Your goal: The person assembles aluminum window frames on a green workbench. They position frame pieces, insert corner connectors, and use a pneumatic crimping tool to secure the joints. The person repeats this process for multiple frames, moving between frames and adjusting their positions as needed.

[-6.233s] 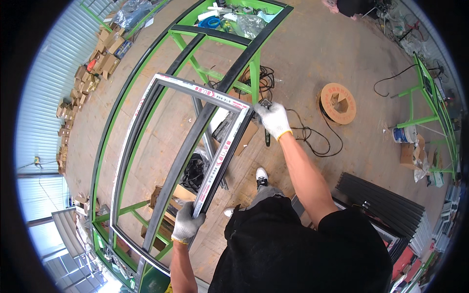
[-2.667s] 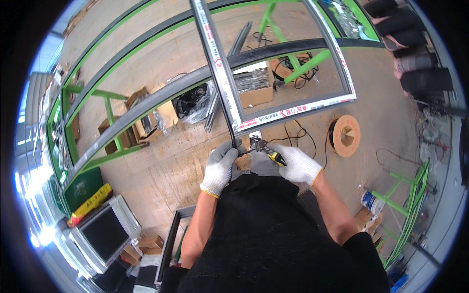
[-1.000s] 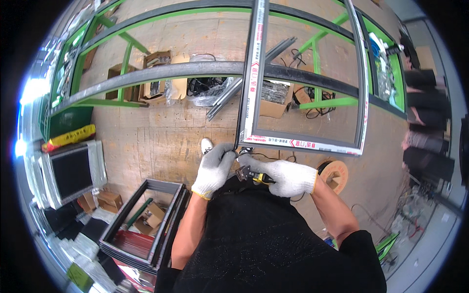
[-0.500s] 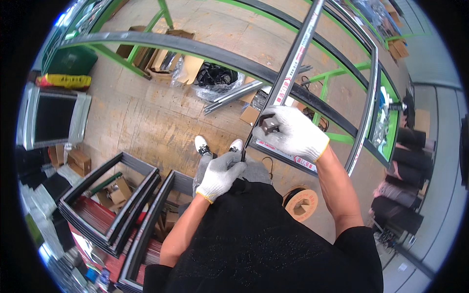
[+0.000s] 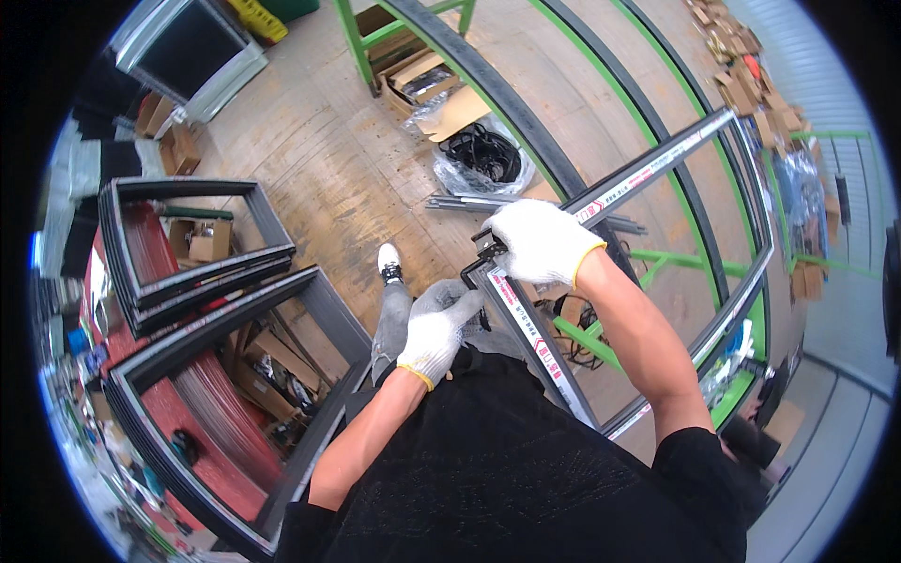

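My left hand, in a white-grey knit glove, is closed round a black L-shaped hex key. The key's bent end is up by the near left corner of a rectangular metal frame with printed film strips. At that same corner my right hand, in a white glove, is closed on a small dark metal block. Fingers hide part of the block, and I cannot tell whether it is fixed to the frame.
Black-topped bars of a green rack lie under the frame's far part. Stacked dark frames stand at left. A plastic bag of black cords, metal strips and an open cardboard box lie ahead on the floor.
My view has turned to the right, and the frame sits at a different angle in it. The hex key's bent end now shows by the corner. Both hands remain closed.
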Tool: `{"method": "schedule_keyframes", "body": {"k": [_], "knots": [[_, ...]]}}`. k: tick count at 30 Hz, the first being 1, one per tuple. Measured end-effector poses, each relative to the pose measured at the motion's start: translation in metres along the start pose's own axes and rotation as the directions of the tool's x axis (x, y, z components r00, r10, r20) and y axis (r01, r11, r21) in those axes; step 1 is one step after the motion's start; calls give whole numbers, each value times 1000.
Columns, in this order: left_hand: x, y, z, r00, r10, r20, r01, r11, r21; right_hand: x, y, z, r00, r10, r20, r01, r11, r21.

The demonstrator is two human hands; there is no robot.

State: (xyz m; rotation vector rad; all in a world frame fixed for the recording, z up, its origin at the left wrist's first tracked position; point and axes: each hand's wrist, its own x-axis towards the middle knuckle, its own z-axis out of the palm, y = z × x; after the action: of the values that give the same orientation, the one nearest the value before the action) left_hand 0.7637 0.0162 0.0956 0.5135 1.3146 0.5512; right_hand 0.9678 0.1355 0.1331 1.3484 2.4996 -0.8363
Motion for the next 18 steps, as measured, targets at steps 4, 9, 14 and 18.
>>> {"method": "schedule_keyframes", "body": {"k": [4, 9, 14, 18], "knots": [[1, -8, 15, 992, 49, -115, -60, 994, -94, 4, -1, -5, 998, -17, 63, 18, 1000, -24], [-3, -8, 19, 988, 79, -136, -89, 994, -70, 6, 2, -4, 998, -67, 9, 68, 997, -43], [1, -8, 24, 987, 64, -150, -84, 988, -132, 5, 4, 0, 997, -72, -15, 72, 997, -31], [11, -11, 26, 973, 130, -189, -131, 991, 3, 10, 2, -1, 995, -97, 0, 97, 993, -63]]}}
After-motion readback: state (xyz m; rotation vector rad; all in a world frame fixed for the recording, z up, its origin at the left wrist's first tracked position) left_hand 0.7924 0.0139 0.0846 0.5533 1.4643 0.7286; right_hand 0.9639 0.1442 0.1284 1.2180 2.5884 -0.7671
